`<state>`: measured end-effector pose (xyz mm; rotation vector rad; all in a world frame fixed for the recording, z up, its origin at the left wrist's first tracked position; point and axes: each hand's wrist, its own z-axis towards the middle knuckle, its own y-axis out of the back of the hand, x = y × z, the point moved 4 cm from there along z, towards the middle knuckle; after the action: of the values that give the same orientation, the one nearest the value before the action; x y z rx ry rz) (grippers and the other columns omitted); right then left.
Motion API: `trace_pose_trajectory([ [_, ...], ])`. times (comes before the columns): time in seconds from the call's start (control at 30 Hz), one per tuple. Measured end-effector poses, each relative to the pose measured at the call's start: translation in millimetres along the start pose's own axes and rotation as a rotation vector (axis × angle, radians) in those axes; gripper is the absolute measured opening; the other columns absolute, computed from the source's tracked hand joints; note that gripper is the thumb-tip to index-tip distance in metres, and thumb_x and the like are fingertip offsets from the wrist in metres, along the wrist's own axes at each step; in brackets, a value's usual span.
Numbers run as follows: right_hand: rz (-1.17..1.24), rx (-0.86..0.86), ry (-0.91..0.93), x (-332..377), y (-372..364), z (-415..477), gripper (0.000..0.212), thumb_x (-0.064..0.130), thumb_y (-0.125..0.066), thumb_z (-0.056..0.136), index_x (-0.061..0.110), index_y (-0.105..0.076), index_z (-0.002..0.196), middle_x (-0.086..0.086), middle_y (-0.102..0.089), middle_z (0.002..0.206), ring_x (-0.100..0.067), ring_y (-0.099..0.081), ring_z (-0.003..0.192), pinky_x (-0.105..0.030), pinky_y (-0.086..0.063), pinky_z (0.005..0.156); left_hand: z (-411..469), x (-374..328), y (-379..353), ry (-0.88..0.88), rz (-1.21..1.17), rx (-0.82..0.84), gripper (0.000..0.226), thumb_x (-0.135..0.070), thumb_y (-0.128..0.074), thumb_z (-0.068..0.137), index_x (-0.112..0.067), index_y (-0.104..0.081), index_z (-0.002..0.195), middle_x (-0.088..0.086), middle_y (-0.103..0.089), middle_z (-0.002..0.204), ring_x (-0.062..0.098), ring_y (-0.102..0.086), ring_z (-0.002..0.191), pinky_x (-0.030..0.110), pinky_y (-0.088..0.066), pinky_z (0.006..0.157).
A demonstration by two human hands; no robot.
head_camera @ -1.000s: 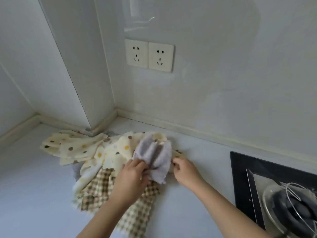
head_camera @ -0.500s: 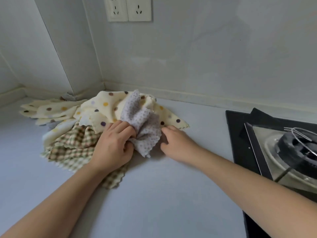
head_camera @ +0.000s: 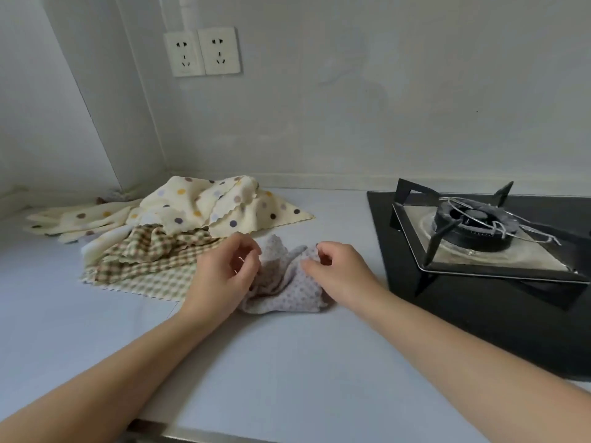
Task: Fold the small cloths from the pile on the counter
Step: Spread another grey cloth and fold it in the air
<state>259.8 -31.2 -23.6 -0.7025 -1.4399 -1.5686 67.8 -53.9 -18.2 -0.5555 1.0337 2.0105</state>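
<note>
A small grey dotted cloth [head_camera: 287,289] lies crumpled on the pale counter [head_camera: 271,362], just right of the pile. My left hand [head_camera: 224,276] pinches its left edge with curled fingers. My right hand [head_camera: 339,270] pinches its upper right edge. The pile holds a cream cloth with coloured spots [head_camera: 224,203] on top at the back and a brown checked cloth [head_camera: 153,257] in front of it. More spotted cream cloth [head_camera: 80,219] trails to the left toward the corner.
A black gas hob [head_camera: 479,282] with a burner [head_camera: 473,222] and pan support stands close on the right. Two wall sockets [head_camera: 201,52] sit above the pile. The counter's front edge [head_camera: 192,433] runs along the bottom.
The grey dotted cloth has come off the pile and down onto the counter toward me. Both hands moved with it and now hold its two sides apart.
</note>
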Motion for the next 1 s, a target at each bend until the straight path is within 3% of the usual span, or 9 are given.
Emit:
trace_pose_trajectory([
  [0.07, -0.011, -0.084, 0.078, 1.4, 0.3, -9.0, 0.037, 0.017, -0.058, 0.089, 0.018, -0.028, 0.068, 0.002, -0.029, 0.062, -0.010, -0.026, 0.052, -0.025, -0.021, 0.050, -2.0, 5.4, 5.4, 0.024, 0.141, -0.098, 0.008, -0.019, -0.056, 0.084, -0.026, -0.058, 0.083, -0.006, -0.065, 0.071, 0.013, -0.061, 0.064, 0.034, -0.050, 0.062],
  [0.17, 0.095, -0.137, 0.191, 10.1, 4.0, -13.1, 0.032, 0.019, -0.054, 0.092, 0.012, -0.031, 0.072, -0.002, -0.033, 0.066, -0.011, -0.031, 0.062, -0.028, -0.026, 0.057, 2.5, 14.6, 3.7, 0.028, 0.230, -0.026, 0.014, -0.013, -0.060, 0.085, -0.021, -0.061, 0.096, -0.006, -0.064, 0.098, 0.010, -0.059, 0.087, 0.027, -0.045, 0.079],
  [0.3, 0.267, -0.101, 0.274, 20.1, 9.0, -19.3, 0.032, 0.028, -0.047, 0.090, -0.002, -0.038, 0.085, -0.001, -0.039, 0.077, -0.013, -0.039, 0.075, -0.030, -0.035, 0.068, 3.4, 26.3, -4.8, 0.143, 0.331, 0.249, 0.054, -0.047, -0.050, 0.080, -0.023, -0.052, 0.129, -0.006, -0.058, 0.126, 0.015, -0.051, 0.120, 0.039, -0.038, 0.102],
  [0.43, 0.079, -0.122, 0.254, 15.3, 8.3, -21.4, 0.027, 0.025, -0.045, 0.101, 0.007, -0.035, 0.084, -0.008, -0.040, 0.070, -0.016, -0.039, 0.064, -0.029, -0.031, 0.062, 3.9, 23.9, -9.9, 0.113, 0.512, 0.261, 0.020, -0.048, -0.055, 0.083, -0.030, -0.057, 0.092, -0.011, -0.055, 0.099, 0.016, -0.054, 0.103, 0.036, -0.037, 0.088],
  [0.53, 0.020, -0.145, 0.228, 15.3, 9.2, -19.5, 0.018, 0.025, -0.042, 0.102, 0.018, -0.037, 0.086, -0.007, -0.048, 0.071, -0.008, -0.047, 0.062, -0.018, -0.034, 0.058, 4.3, 19.6, -7.1, 0.111, 0.254, 0.152, 0.018, -0.034, -0.057, 0.090, -0.020, -0.052, 0.081, -0.009, -0.056, 0.079, 0.012, -0.054, 0.077, 0.030, -0.040, 0.071],
  [0.63, 0.115, -0.166, 0.199, 13.9, 14.4, -16.1, 0.018, 0.025, -0.041, 0.103, 0.008, -0.045, 0.099, 0.002, -0.055, 0.087, 0.007, -0.048, 0.073, -0.012, -0.038, 0.069, 5.8, 10.7, -2.8, 0.289, -0.320, 0.034, 0.022, -0.021, -0.051, 0.099, -0.010, -0.047, 0.080, 0.002, -0.054, 0.074, 0.010, -0.051, 0.065, 0.021, -0.044, 0.057],
  [0.77, 0.526, -0.160, 0.061, 11.6, 20.8, -16.0, 0.016, 0.021, -0.044, 0.103, 0.017, -0.059, 0.102, 0.005, -0.070, 0.097, -0.001, -0.065, 0.093, -0.019, -0.050, 0.082, 7.0, -0.6, 5.3, 0.435, -0.877, -0.076, 0.023, -0.012, -0.048, 0.100, -0.017, -0.041, 0.078, 0.006, -0.047, 0.072, 0.014, -0.049, 0.059, 0.021, -0.050, 0.051],
  [0.9, 0.933, -0.134, -0.075, 13.2, 30.6, -16.1, 0.019, 0.022, -0.048, 0.102, 0.016, -0.064, 0.110, 0.003, -0.075, 0.095, -0.012, -0.072, 0.087, -0.025, -0.056, 0.065, 16.8, -20.1, 24.6, 0.342, -1.039, -0.222, 0.021, -0.011, -0.055, 0.095, -0.019, -0.038, 0.087, 0.002, -0.051, 0.067, 0.010, -0.046, 0.039, 0.020, -0.043, 0.040],
  [1.0, 0.773, -0.248, -0.120, 0.9, 36.6, -7.6, 0.024, 0.026, -0.051, 0.100, 0.020, -0.060, 0.122, 0.003, -0.068, 0.116, -0.013, -0.065, 0.107, -0.031, -0.053, 0.082, 23.0, -20.1, 33.5, 0.218, -0.961, -0.222, 0.023, -0.014, -0.063, 0.091, -0.014, -0.042, 0.100, 0.007, -0.065, 0.098, 0.025, -0.070, 0.072, 0.032, -0.058, 0.063],
])
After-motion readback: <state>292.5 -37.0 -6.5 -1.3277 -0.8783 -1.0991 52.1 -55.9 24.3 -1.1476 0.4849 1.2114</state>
